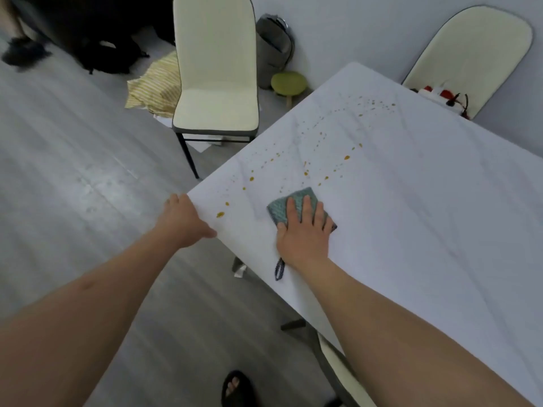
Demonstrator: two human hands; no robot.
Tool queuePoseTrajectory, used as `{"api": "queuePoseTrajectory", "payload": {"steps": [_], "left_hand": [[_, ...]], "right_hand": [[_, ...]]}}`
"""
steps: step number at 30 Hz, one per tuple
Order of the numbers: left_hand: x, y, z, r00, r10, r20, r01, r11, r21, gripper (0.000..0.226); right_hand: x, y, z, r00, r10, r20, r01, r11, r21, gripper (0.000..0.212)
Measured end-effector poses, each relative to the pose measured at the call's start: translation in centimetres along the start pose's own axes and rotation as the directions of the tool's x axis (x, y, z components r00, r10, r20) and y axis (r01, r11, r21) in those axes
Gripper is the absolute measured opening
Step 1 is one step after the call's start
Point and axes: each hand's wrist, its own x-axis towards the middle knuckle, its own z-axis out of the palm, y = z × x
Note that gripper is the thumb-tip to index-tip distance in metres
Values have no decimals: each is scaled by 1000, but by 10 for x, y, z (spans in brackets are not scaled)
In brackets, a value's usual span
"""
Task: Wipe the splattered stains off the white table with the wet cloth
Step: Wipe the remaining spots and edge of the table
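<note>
Pressing flat on the folded teal-grey woven cloth (pixel 296 208), the right hand (pixel 304 233) lay with its fingers straight and slightly spread, palm down, pinning the cloth to the white rectangular table (pixel 426 230) near its near-left corner. A dark hanging loop (pixel 279 268) of the cloth trailed out beside the wrist, close to the table's near edge. The left hand (pixel 183 220) rested on that corner, fingers loosely straight over the edge and thumb along the near side, apparently to steady the body.

Wiping looked barely begun. The orange-brown splattered stains (pixel 323 148) ran in dotted arcs from a large drop just left of the cloth, beside the left hand, away to the far side of the table, and none in view appeared smeared or cleared. The next move probably called for pushing the cloth forward and left through the nearest drops with steady downward pressure, then working outward toward the far arc.

Room for sweeping was generous to the right and far side, where the tabletop carried nothing in view. The left edge lay close, so strokes that way risked dragging liquid over it onto the grey floor (pixel 73 171). A cream chair with dark trim (pixel 216 77) stood off the far-left edge, apart from the table.
</note>
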Motion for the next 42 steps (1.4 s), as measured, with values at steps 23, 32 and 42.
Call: {"api": "queuePoseTrajectory", "payload": {"steps": [23,32,42], "left_hand": [[24,-17,3,996,83,22,-85,994,71,130],[24,-17,7,996,86,-25,-87,996,-7,125],[20,-5,-4,1000,23,19,-25,996,81,112]], "right_hand": [[144,-86,-40,996,-19,-89,50,933,356,42],[79,-129,2,735,-669,115,674,739,-14,52],[101,2,-45,847,-518,-121,493,850,-186,39]]}}
